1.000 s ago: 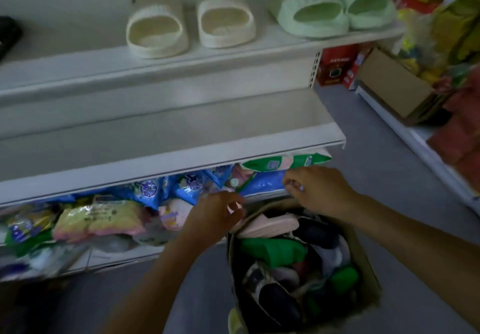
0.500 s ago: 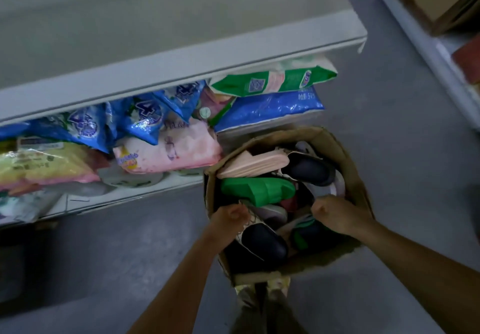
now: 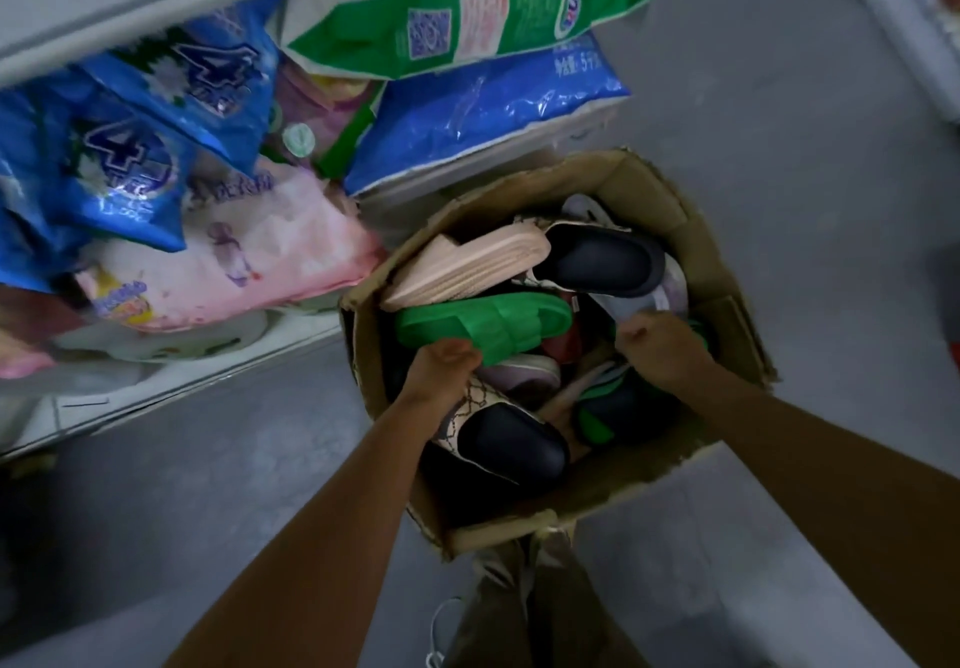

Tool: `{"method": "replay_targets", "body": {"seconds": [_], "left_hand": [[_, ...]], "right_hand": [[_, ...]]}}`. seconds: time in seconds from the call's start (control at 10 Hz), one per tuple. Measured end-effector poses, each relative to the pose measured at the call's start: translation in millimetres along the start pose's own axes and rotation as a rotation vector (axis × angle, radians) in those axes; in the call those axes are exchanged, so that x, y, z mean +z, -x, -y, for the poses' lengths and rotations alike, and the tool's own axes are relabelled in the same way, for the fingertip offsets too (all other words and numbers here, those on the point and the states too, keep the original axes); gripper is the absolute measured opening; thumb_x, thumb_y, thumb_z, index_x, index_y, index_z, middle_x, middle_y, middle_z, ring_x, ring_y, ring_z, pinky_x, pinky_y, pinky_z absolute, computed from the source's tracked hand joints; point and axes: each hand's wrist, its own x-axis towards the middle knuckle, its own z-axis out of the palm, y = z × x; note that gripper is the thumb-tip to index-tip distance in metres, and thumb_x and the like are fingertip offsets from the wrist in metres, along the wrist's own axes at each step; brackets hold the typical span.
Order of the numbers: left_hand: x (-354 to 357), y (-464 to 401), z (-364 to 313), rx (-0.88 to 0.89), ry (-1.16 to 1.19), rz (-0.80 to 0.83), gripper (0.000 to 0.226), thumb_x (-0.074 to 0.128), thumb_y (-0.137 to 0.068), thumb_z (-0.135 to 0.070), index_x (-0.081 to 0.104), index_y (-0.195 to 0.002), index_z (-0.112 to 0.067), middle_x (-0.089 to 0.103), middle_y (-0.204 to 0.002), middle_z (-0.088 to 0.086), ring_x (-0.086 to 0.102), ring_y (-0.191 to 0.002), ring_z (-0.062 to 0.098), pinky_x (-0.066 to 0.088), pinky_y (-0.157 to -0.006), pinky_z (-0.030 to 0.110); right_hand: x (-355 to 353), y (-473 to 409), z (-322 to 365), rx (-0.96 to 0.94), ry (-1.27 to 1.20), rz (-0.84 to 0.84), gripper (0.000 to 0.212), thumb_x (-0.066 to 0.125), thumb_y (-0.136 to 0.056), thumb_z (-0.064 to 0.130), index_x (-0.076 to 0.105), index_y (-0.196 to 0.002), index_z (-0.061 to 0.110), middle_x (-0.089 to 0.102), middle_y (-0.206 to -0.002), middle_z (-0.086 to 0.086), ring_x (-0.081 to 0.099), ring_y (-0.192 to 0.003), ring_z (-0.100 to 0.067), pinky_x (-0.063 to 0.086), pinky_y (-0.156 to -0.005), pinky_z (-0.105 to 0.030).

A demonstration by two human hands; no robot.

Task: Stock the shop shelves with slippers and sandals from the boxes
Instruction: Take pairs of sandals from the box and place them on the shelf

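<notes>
Both hands are down in the box, which stands on the floor right against the bottom shelf. The left hand has its fingers curled around the near edge of the green slipper, at the end of it lying toward the shelf. That slipper lies on top of the pile, its long axis running across the box from left to right, so the grip sits at one end, not at the middle; I'd guess the far end will sag or drag on the pink slipper beside it when lifted. The right hand is deeper in on the other side, fingers bent around something pale, though what exactly it holds I cannot tell. Just below that hand a second green slipper shows, half buried, so the right hand is plainly the nearer one for the mate. Two black slippers lie in the box as well, one at the far side, one nearest the person. Bags of goods crowd the bottom shelf, so the slippers look bound for a higher shelf, up out of view.
</notes>
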Motion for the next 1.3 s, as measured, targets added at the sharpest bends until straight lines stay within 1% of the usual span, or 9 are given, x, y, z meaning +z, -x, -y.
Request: {"method": "replay_targets", "body": {"seconds": [0.2,0.4,0.6,0.7,0.8,0.9,1.0,1.1,1.3], "left_hand": [[3.9,-15.2,10.1,-0.109,0.032,-0.039,0.013,0.058,-0.091,-0.016,0.061,-0.079,-0.018,0.062,-0.095,0.010,0.060,-0.094,0.022,0.052,-0.093,0.045],[9.2,-20.2,27.2,-0.115,0.030,-0.077,0.023,0.058,-0.089,-0.023,0.059,-0.066,-0.018,0.062,-0.079,0.012,0.060,-0.083,0.026,0.051,-0.092,0.051],[13.5,-13.9,36.3,-0.061,0.049,-0.134,0.022,0.059,-0.084,-0.028,0.070,-0.067,-0.033,0.071,-0.087,0.009,0.067,-0.093,0.030,0.054,-0.090,0.046],[17.2,-10.7,38.1,-0.059,0.100,-0.127,0.020,0.058,-0.080,-0.027,0.071,-0.067,-0.035,0.070,-0.092,0.015,0.066,-0.096,0.035,0.052,-0.093,0.049],[19.8,-7.4,37.5,-0.081,0.156,-0.099,0.019,0.057,-0.086,-0.017,0.067,-0.072,-0.025,0.067,-0.093,0.017,0.063,-0.096,0.036,0.049,-0.093,0.043],[21.2,3.8,39.6,-0.011,0.157,-0.043,0.011,0.055,-0.093,-0.012,0.065,-0.097,-0.016,0.066,-0.110,0.016,0.062,-0.098,0.026,0.050,-0.090,0.040],[23.0,25.1,31.0,0.056,0.175,0.000,0.027,0.058,-0.086,-0.029,0.063,-0.107,-0.013,0.063,-0.109,0.008,0.060,-0.098,0.021,0.049,-0.086,0.035],[23.7,38.0,17.1,0.072,0.177,-0.007,0.015,0.056,-0.089,-0.039,0.061,-0.092,-0.025,0.066,-0.112,0.011,0.061,-0.107,0.027,0.048,-0.097,0.044],[16.4,45.9,1.4,0.061,0.554,-0.119,0.021,0.054,-0.096,-0.015,0.056,-0.116,-0.011,0.065,-0.098,0.012,0.066,-0.082,0.023,0.057,-0.054,0.023]], "right_hand": [[13.0,-13.2,-21.8,-0.151,0.392,0.169,0.029,0.049,-0.093,0.012,0.056,-0.121,0.009,0.055,-0.124,-0.017,0.053,-0.110,-0.034,0.046,-0.093,-0.044],[46.0,-0.8,-37.8,0.004,0.330,0.278,0.065,0.056,-0.092,0.014,0.023,-0.148,0.015,0.000,-0.157,-0.014,0.041,-0.130,-0.035,0.042,-0.102,-0.040],[87.2,14.3,-36.4,0.431,-0.163,-0.138,0.076,0.061,-0.087,0.012,0.013,-0.145,0.001,0.019,-0.150,-0.020,0.036,-0.130,-0.038,0.041,-0.096,-0.040],[87.6,8.4,-44.6,0.550,-0.366,0.099,0.069,0.064,-0.086,0.017,0.029,-0.143,0.000,0.042,-0.140,-0.020,0.043,-0.126,-0.037,0.039,-0.102,-0.038],[76.3,9.2,-47.3,0.449,-0.259,0.117,0.022,0.059,-0.090,0.024,0.059,-0.109,0.015,0.058,-0.111,-0.011,0.052,-0.111,-0.034,0.041,-0.096,-0.038],[65.9,15.6,-37.1,0.348,-0.491,-0.071,0.026,0.062,-0.089,0.022,0.048,-0.068,0.018,0.051,-0.072,-0.003,0.052,-0.085,-0.027,0.039,-0.073,-0.032],[48.8,23.7,-8.5,0.426,-1.044,-0.102,0.021,0.064,-0.089,0.019,0.059,-0.099,0.001,0.063,-0.099,-0.016,0.060,-0.092,-0.030,0.048,-0.075,-0.037],[36.5,31.1,19.9,0.466,-1.393,0.098,0.031,0.062,-0.092,0.019,0.054,-0.121,0.010,0.063,-0.114,-0.007,0.062,-0.104,-0.025,0.052,-0.084,-0.039],[41.0,49.2,64.9,0.416,-1.410,0.272,0.024,0.058,-0.094,0.015,0.056,-0.117,0.009,0.064,-0.114,-0.013,0.062,-0.099,-0.026,0.051,-0.087,-0.040]]}}
